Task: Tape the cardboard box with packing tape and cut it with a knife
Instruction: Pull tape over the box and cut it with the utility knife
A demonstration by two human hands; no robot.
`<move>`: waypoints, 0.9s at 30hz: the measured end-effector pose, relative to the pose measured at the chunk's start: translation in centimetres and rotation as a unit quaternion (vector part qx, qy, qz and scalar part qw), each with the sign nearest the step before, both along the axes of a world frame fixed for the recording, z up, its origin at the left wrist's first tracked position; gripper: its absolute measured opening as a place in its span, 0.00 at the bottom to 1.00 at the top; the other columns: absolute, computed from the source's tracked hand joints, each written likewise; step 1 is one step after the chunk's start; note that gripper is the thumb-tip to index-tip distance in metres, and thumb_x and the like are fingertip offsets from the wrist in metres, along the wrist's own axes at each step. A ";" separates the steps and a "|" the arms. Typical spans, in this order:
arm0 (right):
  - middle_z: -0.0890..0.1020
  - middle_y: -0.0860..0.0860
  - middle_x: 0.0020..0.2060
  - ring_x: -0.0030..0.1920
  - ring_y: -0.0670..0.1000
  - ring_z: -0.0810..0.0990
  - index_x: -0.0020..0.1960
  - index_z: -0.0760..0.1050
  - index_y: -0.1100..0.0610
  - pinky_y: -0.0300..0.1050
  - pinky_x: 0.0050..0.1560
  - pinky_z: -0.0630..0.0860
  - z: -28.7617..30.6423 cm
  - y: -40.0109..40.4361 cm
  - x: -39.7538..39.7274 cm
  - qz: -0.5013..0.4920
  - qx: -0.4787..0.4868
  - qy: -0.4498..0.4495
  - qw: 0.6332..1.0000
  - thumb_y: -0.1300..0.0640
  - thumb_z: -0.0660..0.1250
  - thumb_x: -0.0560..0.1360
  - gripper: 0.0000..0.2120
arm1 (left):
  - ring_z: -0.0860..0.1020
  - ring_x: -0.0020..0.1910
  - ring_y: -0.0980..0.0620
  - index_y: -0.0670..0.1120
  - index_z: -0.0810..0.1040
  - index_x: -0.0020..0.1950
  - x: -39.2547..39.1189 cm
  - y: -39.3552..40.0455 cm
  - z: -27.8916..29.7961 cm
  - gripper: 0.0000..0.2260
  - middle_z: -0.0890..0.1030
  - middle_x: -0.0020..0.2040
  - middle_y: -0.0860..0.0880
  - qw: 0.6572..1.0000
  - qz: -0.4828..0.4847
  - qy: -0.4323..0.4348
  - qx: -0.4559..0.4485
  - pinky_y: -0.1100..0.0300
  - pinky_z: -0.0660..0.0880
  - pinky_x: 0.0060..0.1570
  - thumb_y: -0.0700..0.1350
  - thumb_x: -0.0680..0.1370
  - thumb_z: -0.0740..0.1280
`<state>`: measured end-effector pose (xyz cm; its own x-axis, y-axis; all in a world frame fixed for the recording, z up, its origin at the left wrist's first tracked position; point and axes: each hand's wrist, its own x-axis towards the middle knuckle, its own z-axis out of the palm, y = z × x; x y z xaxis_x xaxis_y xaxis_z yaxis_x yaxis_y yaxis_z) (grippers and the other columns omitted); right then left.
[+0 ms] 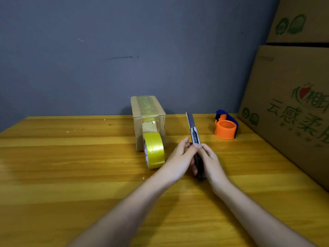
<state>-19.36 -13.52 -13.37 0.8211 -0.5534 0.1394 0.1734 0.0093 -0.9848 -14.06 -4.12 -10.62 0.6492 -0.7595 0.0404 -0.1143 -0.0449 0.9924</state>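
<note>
A small cardboard box [140, 111] stands at the back of the wooden table, a strip of yellowish tape along its top and down its near face. The yellow tape roll [154, 150] stands on edge in front of the box, still joined to it by the tape strip. A grey utility knife [193, 129] with its blade pushed out points away from me, to the right of the roll. My left hand [179, 157] and my right hand [211, 160] both grip the knife's handle, thumbs meeting on the slider.
An orange and blue tape dispenser [225, 127] sits at the back right of the table [71, 166]. Large printed cardboard cartons [292, 107] are stacked along the right edge. A grey wall [106, 50] closes off the back.
</note>
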 end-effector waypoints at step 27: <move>0.77 0.46 0.41 0.35 0.46 0.74 0.58 0.71 0.57 0.39 0.30 0.72 3.0 6.9 3.4 -0.020 -0.029 0.047 0.998 0.58 0.69 0.74 0.15 | 0.49 0.77 0.54 0.58 0.55 0.75 12.2 9.1 2.8 0.38 0.56 0.77 0.55 0.859 0.100 -0.459 0.202 0.46 0.50 0.75 0.70 0.68 0.54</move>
<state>-15.92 -6.63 -10.42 0.8094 -0.5795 0.0945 0.0784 -0.0529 -0.9955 -1.81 4.96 -7.79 0.6032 -0.7094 0.3645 -0.7912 -0.4745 0.3859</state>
